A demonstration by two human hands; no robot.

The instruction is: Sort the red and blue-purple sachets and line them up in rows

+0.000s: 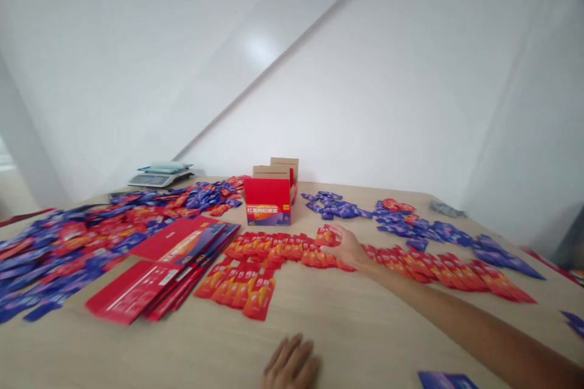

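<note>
My right hand [345,247] reaches far forward and rests on a long row of red sachets [283,249], its fingers curled over a few of them near the row's middle. My left hand [292,364] lies flat on the wooden table [347,328] at the near edge, fingers stretched out, holding nothing. A second short row of red sachets [241,285] lies closer to me, left of the left hand. An open red carton [269,200] stands upright just behind the row.
A stack of flat red unfolded cartons [159,273] lies at left. A big heap of blue and red sachets [68,243] covers the far left. Blue sachets [433,231] spread at the right rear. A weighing scale [159,175] sits at the back left. A white wall is behind.
</note>
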